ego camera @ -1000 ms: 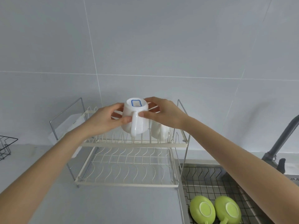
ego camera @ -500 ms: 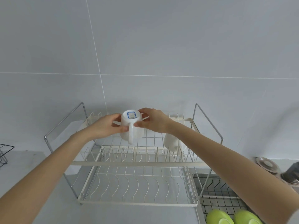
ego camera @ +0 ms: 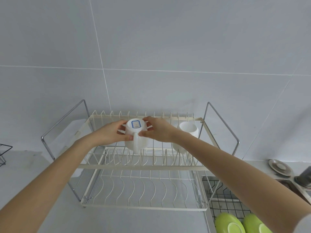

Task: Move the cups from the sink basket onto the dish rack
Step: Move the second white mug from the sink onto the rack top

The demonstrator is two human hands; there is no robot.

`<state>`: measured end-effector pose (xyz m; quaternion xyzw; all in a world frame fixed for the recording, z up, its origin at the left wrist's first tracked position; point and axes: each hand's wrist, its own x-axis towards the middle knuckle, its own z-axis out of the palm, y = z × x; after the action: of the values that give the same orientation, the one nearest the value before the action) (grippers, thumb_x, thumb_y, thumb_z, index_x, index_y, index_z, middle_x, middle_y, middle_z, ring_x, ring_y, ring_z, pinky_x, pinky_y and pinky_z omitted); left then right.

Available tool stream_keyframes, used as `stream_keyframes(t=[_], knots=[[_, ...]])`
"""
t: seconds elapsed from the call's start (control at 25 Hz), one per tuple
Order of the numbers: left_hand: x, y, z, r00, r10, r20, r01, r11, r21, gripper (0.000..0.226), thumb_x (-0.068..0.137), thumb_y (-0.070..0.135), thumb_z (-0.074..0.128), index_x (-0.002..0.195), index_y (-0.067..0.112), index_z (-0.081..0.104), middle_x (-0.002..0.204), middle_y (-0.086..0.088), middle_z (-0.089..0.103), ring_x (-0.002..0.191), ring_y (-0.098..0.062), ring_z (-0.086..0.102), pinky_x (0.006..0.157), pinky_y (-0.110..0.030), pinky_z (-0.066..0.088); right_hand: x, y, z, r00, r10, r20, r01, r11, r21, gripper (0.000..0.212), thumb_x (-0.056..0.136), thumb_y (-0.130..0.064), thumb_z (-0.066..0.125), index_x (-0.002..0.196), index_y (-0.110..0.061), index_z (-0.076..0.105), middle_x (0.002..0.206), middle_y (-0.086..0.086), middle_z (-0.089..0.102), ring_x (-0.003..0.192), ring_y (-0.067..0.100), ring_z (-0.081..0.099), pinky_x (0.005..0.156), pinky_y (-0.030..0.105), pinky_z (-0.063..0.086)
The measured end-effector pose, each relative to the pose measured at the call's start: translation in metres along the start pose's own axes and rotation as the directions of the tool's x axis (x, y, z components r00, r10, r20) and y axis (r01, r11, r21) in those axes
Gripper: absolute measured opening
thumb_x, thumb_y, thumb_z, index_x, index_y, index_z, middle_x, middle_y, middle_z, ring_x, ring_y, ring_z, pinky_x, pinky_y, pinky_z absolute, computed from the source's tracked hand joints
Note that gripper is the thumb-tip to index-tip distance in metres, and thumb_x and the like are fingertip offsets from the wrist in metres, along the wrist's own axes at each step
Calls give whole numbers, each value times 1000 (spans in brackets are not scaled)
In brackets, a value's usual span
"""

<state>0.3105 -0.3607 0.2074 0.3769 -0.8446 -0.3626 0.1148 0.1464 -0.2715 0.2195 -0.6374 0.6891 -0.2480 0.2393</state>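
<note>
Since the frame half a second back, both hands and the white mug (ego camera: 136,137) sit lower against the upper tier of the dish rack (ego camera: 143,167), and the view has tipped down so more of the lower tier shows.

Left hand (ego camera: 109,133) and right hand (ego camera: 159,130) each pinch the mug wall between thumb and fingers, one on either side. Mug is inverted: base with a blue-bordered label faces up, handle points toward the camera and hangs down between the tines. Inverted presumably so it drains; two-handed hold probably to steer the rim over a tine. Whether the rim already rests on the wires I cannot tell, since the mug body hides it.

A second white cup (ego camera: 186,137) already stands upside down on the same tier, to the right, apart from the held mug.

Two green cups (ego camera: 228,224) lie base-up in the sink basket (ego camera: 223,197) at lower right, so the task looks about half done.

Judgement: step in hand is seating and release; risk is the mug tipping off a tine when let go.
</note>
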Motion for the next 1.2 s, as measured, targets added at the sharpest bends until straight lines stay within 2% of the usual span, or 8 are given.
stream_keyframes(t=[0.28,0.4,0.6,0.76,0.92,1.2], knots=[[-4,5,0,999,-30,22,30,999,16,58,75,25,71,126,19,43,123,-5,56,107,-24,59,99,-40,45,-4,-1,0,1000,16,10,-16,1000,-6,57,83,-27,62,133,-11,39,129,12,56,113,24,57,97,31,44],[-9,8,-2,997,-41,69,37,998,57,59,77,24,69,128,21,41,130,-5,53,109,-22,58,98,-36,45,-6,-3,-2,999,22,41,-18,995,-95,64,85,-30,59,139,-10,30,135,13,51,121,27,50,102,34,39],[-23,18,-11,996,-87,24,72,928,365,61,84,32,57,137,18,31,142,-7,43,126,-24,45,106,-34,36,-24,-9,-16,997,0,79,25,947,-320,68,90,-29,51,145,-12,15,149,11,33,137,27,30,108,34,28],[-43,51,-18,998,12,-69,27,838,544,54,90,33,47,137,14,32,146,-6,39,133,-24,36,108,-30,29,-51,-20,-40,998,-36,54,56,898,-437,65,91,-29,49,145,-14,17,151,9,29,137,26,29,110,38,27],[-67,95,-17,985,103,-135,3,787,616,55,90,38,44,139,17,29,148,-3,36,133,-24,35,109,-36,31,-90,-25,-70,996,-85,-3,72,860,-505,64,91,-31,48,145,-15,18,150,8,31,137,24,29,111,35,25],[-100,164,25,956,266,-127,-83,657,749,59,90,42,39,141,18,22,151,-1,28,137,-18,27,110,-37,29,-166,-3,-107,991,-89,-101,19,834,-551,64,91,-35,48,144,-17,19,151,8,29,140,24,22,114,37,18]])
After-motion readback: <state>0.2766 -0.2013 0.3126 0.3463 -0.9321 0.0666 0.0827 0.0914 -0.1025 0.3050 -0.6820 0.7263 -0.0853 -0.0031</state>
